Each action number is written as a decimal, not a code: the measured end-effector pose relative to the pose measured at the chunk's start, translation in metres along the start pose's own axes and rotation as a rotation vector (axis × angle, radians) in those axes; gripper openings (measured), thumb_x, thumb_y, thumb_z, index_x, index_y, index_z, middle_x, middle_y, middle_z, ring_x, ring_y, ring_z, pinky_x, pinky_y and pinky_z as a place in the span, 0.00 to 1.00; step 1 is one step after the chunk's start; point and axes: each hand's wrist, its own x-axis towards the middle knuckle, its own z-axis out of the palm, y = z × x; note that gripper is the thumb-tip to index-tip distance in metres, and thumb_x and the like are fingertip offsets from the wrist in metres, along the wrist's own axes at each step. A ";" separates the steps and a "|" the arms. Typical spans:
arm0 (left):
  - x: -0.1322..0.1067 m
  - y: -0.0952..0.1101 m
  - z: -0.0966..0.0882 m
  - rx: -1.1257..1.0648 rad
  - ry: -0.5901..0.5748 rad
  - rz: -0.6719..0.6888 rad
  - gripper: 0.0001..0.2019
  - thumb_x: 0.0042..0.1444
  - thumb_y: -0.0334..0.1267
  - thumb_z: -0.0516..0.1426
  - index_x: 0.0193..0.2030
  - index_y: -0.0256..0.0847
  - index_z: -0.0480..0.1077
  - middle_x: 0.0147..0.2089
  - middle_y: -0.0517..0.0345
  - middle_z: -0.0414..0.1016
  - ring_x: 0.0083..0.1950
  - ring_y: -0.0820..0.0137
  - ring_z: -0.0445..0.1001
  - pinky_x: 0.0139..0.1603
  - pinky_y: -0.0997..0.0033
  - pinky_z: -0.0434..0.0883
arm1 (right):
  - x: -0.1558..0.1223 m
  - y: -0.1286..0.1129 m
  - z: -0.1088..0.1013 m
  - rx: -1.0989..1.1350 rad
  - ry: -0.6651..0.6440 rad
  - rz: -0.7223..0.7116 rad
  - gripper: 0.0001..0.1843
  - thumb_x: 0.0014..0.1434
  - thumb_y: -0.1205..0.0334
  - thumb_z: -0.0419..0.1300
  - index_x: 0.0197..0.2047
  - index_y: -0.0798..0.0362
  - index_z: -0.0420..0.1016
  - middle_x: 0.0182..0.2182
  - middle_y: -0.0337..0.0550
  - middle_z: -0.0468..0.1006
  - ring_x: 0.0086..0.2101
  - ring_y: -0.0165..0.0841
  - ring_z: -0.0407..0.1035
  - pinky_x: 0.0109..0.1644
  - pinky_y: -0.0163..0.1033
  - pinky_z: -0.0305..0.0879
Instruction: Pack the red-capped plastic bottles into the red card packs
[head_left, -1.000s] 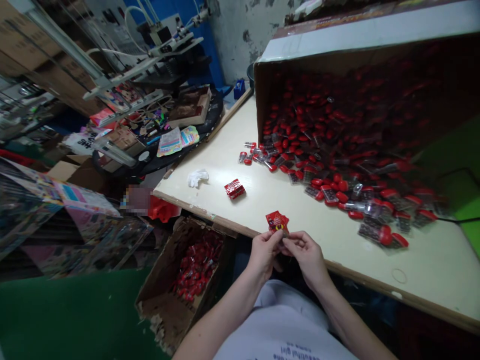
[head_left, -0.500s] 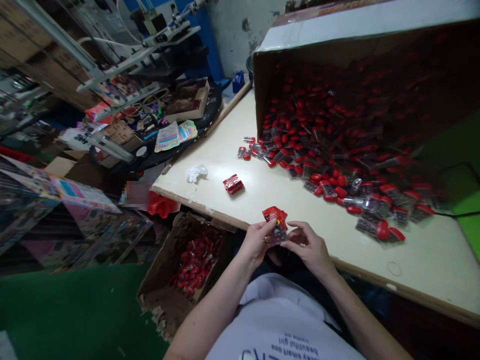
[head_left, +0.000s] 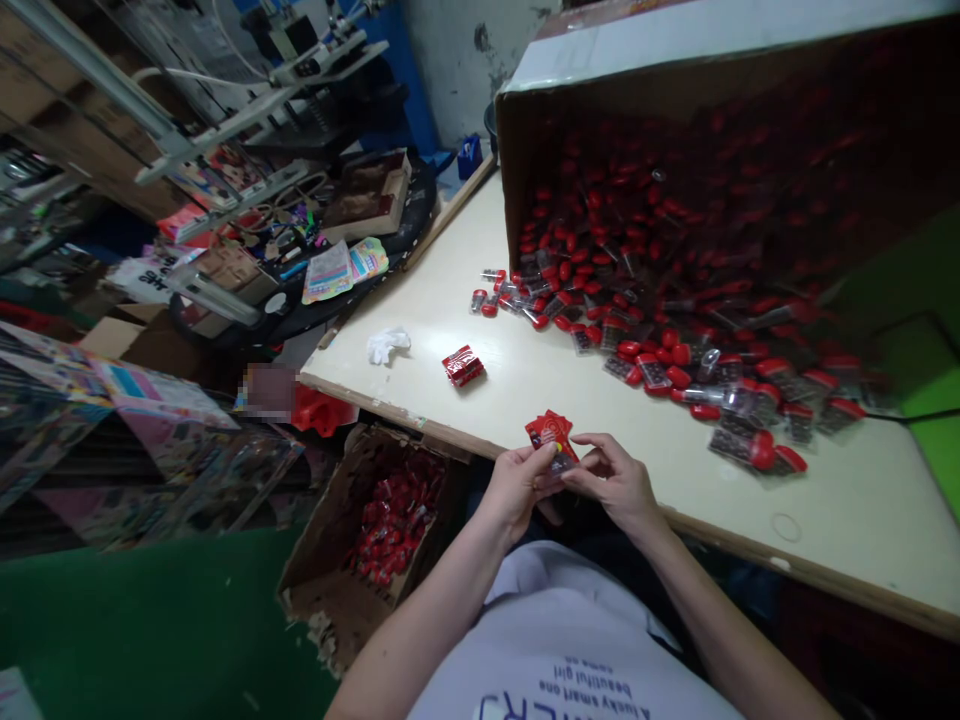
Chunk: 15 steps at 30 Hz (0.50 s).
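Both my hands meet at the near edge of a cream table (head_left: 847, 500). My left hand (head_left: 516, 484) and my right hand (head_left: 615, 482) pinch a small red packet (head_left: 551, 432) between them, with a dark clear piece at its lower end. A second red packet (head_left: 463, 365) lies alone on the table, further left. Several small clear containers with red caps (head_left: 675, 370) spill from a big cardboard box (head_left: 517, 130) tipped on its side.
On the floor under the table edge stands an open carton (head_left: 330, 560) holding several red packets. A white crumpled scrap (head_left: 387, 344) lies near the table's left corner. A cluttered round stand (head_left: 322, 270) and machinery fill the left. A green surface (head_left: 937, 440) is at right.
The red packet has been worked a little lower into my fingers, and both hands closed in around it. The view has shifted slightly; the table items stay put.
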 end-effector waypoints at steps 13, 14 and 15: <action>0.004 0.007 -0.025 0.040 0.117 0.046 0.20 0.42 0.47 0.63 0.36 0.31 0.73 0.34 0.47 0.76 0.34 0.66 0.75 0.42 0.66 0.69 | 0.001 0.001 -0.014 -0.113 0.060 -0.015 0.23 0.50 0.50 0.62 0.47 0.50 0.67 0.24 0.36 0.74 0.25 0.31 0.70 0.33 0.35 0.66; 0.005 0.010 -0.042 0.075 0.212 0.100 0.20 0.41 0.47 0.63 0.37 0.32 0.73 0.34 0.47 0.77 0.35 0.65 0.75 0.42 0.65 0.69 | 0.001 0.007 -0.026 -0.147 0.141 0.001 0.22 0.51 0.50 0.61 0.47 0.51 0.67 0.24 0.38 0.74 0.26 0.32 0.71 0.33 0.35 0.66; 0.004 0.013 -0.064 0.127 0.321 0.156 0.21 0.40 0.46 0.63 0.37 0.32 0.72 0.35 0.47 0.77 0.36 0.64 0.76 0.42 0.65 0.69 | 0.001 0.015 -0.042 -0.192 0.235 0.019 0.20 0.53 0.49 0.59 0.46 0.51 0.68 0.25 0.39 0.75 0.27 0.33 0.72 0.34 0.36 0.67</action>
